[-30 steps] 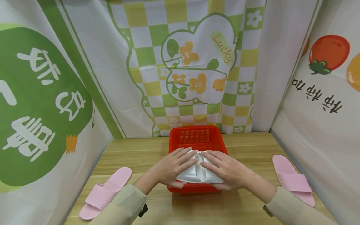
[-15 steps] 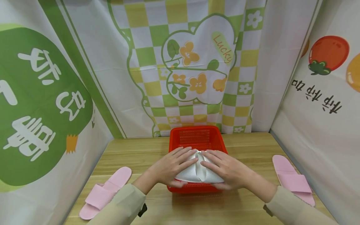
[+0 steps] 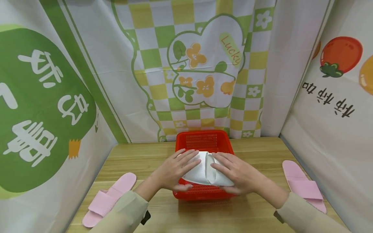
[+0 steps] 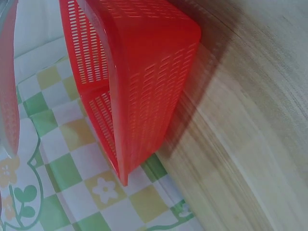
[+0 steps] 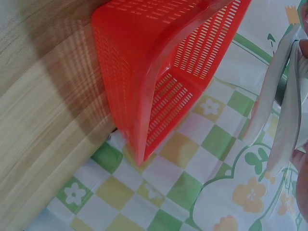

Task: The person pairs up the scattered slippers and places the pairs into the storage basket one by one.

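A pair of white slippers (image 3: 198, 171) with ribbed straps is held over the red plastic basket (image 3: 201, 192) in the head view. My left hand (image 3: 174, 171) holds their left part, fingers on top and thumb at the lower side. The right hand (image 3: 237, 173) grips their right part, fingers over the top and thumb below. In the right wrist view the white slippers (image 5: 286, 108) show as two soles close together at the right edge, beside fingertips. The left wrist view shows only a pale slipper edge (image 4: 8, 96) at far left. Part of the basket's inside is hidden beneath the slippers.
One pink slipper (image 3: 99, 204) lies on the wooden table (image 3: 145, 155) at left. Another pink slipper (image 3: 303, 187) lies at right. A checkered curtain (image 3: 204, 116) hangs close behind the basket, and printed cloths flank both sides.
The white slippers have risen slightly and turned a little, their left part going up and away. Both hands moved with them, and the left thumb shows farther from them. The basket has stayed put.
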Demonstrator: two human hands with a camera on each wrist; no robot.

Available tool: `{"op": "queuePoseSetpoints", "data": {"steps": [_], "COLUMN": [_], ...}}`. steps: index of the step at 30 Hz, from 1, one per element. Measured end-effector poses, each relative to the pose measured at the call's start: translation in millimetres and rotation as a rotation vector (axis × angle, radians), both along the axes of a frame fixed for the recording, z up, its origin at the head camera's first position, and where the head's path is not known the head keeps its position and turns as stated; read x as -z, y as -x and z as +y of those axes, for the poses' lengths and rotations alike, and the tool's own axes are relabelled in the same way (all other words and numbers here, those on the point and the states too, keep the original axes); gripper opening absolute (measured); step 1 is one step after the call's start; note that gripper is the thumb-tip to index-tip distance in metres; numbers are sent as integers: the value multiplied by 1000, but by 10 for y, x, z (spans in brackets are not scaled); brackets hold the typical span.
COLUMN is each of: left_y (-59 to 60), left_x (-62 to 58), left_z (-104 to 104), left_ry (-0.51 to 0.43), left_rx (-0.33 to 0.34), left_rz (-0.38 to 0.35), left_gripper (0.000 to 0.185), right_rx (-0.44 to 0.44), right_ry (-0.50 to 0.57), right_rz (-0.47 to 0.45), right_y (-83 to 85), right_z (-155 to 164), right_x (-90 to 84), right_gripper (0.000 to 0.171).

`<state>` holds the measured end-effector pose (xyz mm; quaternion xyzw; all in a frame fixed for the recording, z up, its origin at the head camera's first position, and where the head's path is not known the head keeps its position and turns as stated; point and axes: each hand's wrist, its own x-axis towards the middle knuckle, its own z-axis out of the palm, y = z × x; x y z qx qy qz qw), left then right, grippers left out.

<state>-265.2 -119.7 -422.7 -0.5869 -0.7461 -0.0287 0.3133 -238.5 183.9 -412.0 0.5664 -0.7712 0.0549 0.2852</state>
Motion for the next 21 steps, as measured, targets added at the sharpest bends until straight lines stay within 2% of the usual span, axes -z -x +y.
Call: {"op": "queuePoseSetpoints", "data": {"steps": [4, 12, 21], "left_y": [2, -16, -36], "left_x": [32, 98, 207], "left_z": [-39, -150, -249], "left_ry": [-28, -71, -78], "left_rx": [-16, -83, -126], "left_rz": [3, 33, 21], "left_gripper": [72, 74, 72], "right_rx": [12, 67, 150], "right_ry": [24, 64, 99], "right_rz": [-6, -25, -27], "right_y": [18, 53, 73], "right_z": [18, 40, 10], "right_x": [-2, 19, 46], "right_gripper": [75, 75, 71]}}
